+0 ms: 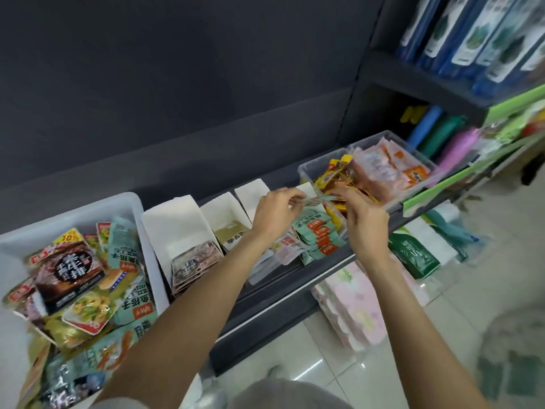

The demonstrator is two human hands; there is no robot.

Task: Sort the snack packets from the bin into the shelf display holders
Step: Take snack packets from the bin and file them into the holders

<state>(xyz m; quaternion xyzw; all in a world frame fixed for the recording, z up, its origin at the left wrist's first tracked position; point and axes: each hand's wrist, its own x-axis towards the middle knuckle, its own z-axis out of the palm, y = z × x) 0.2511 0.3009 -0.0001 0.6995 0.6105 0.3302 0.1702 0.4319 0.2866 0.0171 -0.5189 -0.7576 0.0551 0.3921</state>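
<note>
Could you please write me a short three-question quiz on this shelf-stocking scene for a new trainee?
1. True or false: the white bin at the left end of the shelf still holds mixed snack packets.
2. What do the left hand and right hand hold between them? A) a teal packet B) a blue bottle C) a pink tissue pack
3. Fill in: the teal packets already sorted stand in the holder directly ______ the hands.

Key: 1 true; 2 A; 3 below.
</note>
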